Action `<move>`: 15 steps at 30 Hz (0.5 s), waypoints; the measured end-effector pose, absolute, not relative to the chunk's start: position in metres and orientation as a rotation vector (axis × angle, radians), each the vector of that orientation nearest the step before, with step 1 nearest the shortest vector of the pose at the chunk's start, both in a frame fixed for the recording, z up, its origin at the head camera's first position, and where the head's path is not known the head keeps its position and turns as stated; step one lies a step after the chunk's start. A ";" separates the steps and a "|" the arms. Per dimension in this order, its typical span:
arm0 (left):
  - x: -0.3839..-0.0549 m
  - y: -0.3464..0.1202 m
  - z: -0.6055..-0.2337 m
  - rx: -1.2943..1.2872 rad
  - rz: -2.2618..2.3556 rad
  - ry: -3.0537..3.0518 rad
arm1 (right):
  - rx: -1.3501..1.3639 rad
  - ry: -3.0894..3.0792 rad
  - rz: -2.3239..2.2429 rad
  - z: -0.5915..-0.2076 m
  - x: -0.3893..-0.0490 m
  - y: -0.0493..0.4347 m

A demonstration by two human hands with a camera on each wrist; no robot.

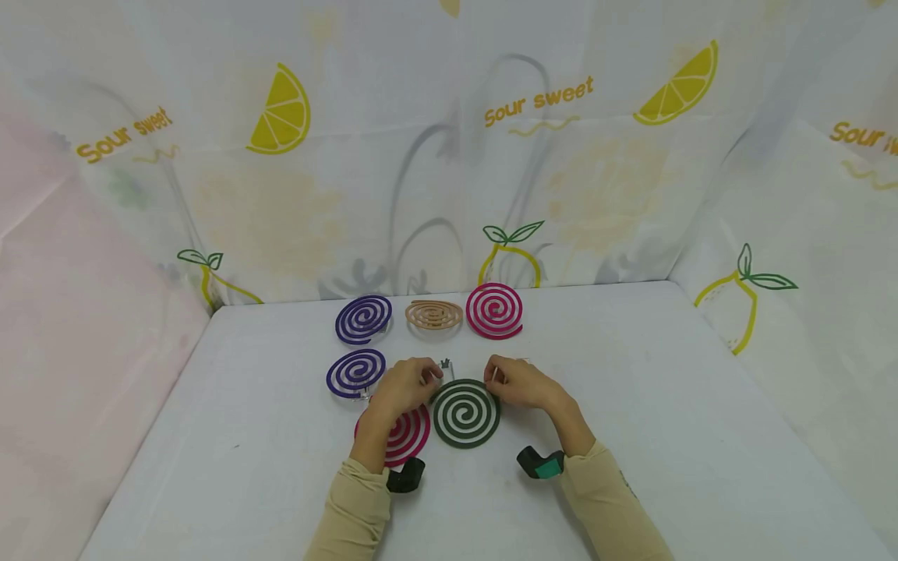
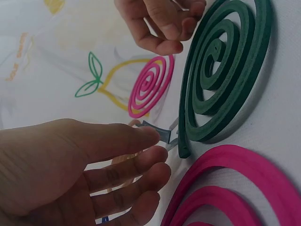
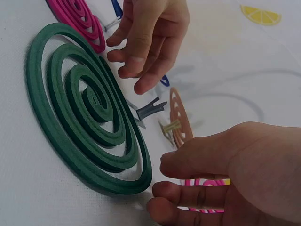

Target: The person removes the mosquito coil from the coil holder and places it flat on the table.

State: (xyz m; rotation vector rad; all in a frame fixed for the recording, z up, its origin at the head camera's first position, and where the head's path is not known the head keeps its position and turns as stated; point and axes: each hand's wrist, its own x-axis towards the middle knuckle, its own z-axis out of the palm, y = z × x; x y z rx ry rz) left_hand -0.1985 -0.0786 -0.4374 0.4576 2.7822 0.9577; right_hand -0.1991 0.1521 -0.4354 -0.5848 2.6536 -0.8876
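A dark green mosquito coil (image 1: 466, 414) leans at a slant on the white table between my hands. A small metal stand (image 3: 151, 109) shows behind its far edge. My left hand (image 1: 403, 386) hovers near the coil's upper left edge, its thumb and fingers apart around nothing. On the other side, my right hand (image 1: 521, 382) has its fingertips right at the coil's upper right edge, fingers loosely bent and no grip on it. A pink coil (image 2: 235, 155) lies below my left hand, partly hidden by the forearm in the head view.
Farther back stand a purple coil (image 1: 363, 319), a tan coil (image 1: 434, 315) and a pink coil (image 1: 494, 310) in a row. Another purple coil (image 1: 356, 372) sits left of my left hand. A patterned cloth wall (image 1: 435, 195) rises behind the table.
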 end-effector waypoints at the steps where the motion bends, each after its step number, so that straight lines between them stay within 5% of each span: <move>1: -0.199 -0.079 -0.437 0.457 0.968 2.779 | -0.586 2.653 -0.907 -0.435 -0.200 0.152; 15: -0.201 -0.088 -0.425 0.617 1.145 2.774 | -0.660 2.644 -1.121 -0.430 -0.202 0.146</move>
